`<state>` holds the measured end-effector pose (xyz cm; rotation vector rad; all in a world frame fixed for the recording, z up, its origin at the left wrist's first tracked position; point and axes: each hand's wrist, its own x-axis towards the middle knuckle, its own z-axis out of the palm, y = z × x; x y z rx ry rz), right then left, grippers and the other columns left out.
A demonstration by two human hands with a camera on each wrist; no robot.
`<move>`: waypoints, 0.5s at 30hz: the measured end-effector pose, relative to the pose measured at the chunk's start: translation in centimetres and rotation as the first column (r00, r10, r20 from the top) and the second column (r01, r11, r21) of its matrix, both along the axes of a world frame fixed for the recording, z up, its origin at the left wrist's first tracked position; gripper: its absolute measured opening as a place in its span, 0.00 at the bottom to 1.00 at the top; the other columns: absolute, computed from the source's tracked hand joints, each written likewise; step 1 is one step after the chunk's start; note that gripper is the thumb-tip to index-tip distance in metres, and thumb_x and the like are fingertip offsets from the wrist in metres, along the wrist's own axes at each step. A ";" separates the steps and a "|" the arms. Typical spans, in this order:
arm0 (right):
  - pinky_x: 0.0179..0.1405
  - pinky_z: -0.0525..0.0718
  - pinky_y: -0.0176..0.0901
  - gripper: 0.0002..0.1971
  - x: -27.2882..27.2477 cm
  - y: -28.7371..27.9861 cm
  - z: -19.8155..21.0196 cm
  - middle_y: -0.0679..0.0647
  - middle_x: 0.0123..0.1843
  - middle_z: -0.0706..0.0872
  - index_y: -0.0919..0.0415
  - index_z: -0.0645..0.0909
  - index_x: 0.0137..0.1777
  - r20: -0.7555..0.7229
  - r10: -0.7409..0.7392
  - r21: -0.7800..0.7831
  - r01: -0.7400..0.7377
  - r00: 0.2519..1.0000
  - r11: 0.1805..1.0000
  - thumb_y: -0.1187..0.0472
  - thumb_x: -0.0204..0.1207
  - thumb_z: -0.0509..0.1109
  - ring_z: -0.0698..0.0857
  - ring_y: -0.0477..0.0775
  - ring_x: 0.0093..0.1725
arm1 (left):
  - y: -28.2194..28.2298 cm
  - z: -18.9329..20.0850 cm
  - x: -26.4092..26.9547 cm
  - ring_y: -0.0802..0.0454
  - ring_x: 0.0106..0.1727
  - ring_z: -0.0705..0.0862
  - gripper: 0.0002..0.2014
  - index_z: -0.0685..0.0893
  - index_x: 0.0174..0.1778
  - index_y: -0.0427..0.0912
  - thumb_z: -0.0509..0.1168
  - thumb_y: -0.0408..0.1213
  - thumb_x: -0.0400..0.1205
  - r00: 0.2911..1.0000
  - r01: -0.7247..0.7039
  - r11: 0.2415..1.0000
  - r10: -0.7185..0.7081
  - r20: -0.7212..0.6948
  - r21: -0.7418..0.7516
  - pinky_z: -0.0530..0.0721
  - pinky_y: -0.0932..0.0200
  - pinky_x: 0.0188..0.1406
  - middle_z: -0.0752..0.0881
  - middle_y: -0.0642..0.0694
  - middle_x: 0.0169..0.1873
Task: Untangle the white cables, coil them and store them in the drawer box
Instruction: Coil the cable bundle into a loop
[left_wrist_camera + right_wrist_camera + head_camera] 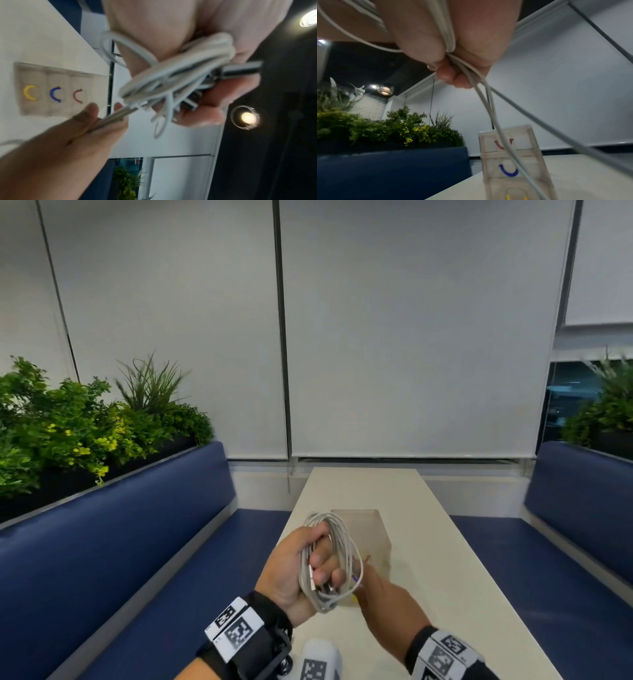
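Lower centre of the head view: our left hand (pixel 297 566) clamps the white cable coil (pixel 337 546); our right hand (pixel 390 599) pinches its loose end, which we should tuck in before opening the drawer box (pixel 371 537).

I sit at a long cream-white table (pixel 442 546) between two navy padded benches (pixel 144 529). Behind each bench stands a dark planter of green and yellow-flowered plants (pixel 68 426). Pale grey roller blinds (pixel 411 337) cover the windows ahead. Round ceiling lamps (pixel 247 117) glow above.
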<state>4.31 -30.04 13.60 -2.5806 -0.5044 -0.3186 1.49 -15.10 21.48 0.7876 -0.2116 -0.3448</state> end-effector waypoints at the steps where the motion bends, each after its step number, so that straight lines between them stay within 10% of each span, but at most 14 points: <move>1: 0.48 0.76 0.47 0.22 -0.3 0.3 -0.3 0.58 0.63 0.84 0.48 0.57 0.77 -0.017 0.003 0.009 -0.003 1.000 1.000 0.54 0.83 0.52 0.82 0.65 0.58 | -0.3 -0.2 0.3 0.52 0.08 0.69 0.18 0.66 0.23 0.39 0.57 0.37 0.80 0.998 -0.050 0.999 0.050 -0.028 -0.001 0.79 0.62 0.16 0.66 0.45 0.08; 8: 0.39 0.70 0.42 0.31 -1.2 0.6 0.2 0.58 0.48 0.83 0.48 0.55 0.78 -0.208 0.130 -0.042 -0.141 0.970 0.989 0.65 0.75 0.54 0.80 0.59 0.44 | -0.8 -2.0 2.8 0.53 0.12 0.69 0.22 0.66 0.22 0.40 0.56 0.38 0.84 0.959 -0.248 0.968 0.239 -0.152 -0.045 0.79 0.62 0.18 0.67 0.46 0.12; 15: 0.30 0.76 0.40 0.13 0.1 -2.9 1.7 0.59 0.33 0.80 0.53 0.82 0.49 -0.497 0.299 0.529 0.011 0.815 0.849 0.66 0.69 0.62 0.80 0.50 0.25 | 0.8 -1.5 3.7 0.55 0.14 0.66 0.22 0.68 0.21 0.41 0.54 0.38 0.84 0.965 -0.253 0.967 0.254 -0.062 0.022 0.77 0.62 0.19 0.66 0.48 0.14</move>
